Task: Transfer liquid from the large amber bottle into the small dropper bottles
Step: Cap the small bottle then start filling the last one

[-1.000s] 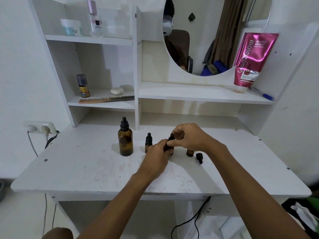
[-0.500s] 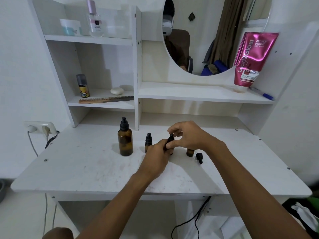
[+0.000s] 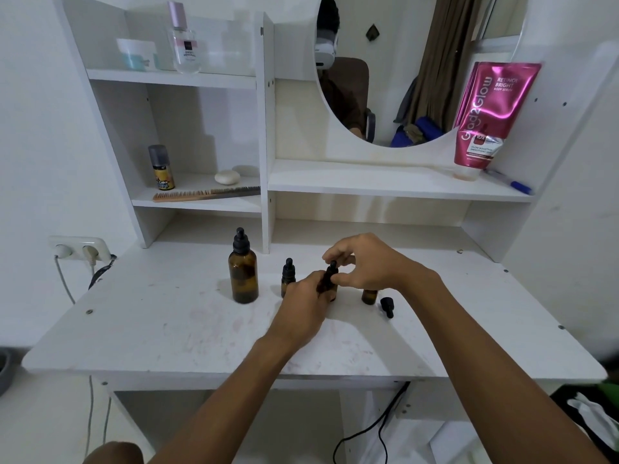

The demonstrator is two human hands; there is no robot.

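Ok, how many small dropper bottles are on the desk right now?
3. A capped bottle stands right of the large amber bottle; the left hand grips the middle bottle, right hand pinching its dropper cap; an uncapped bottle stands partly behind the right hand.

The person is working bare-armed; both forearms are showing uncovered from the lower frame edge up to the left hand (image 3: 303,306) and the right hand (image 3: 368,266); in the mirror (image 3: 395,61) a white headset (image 3: 325,50) is sitting strapped around the reflected head; below it, what looks like a dark brown top (image 3: 341,102) is covering shoulder and chest.
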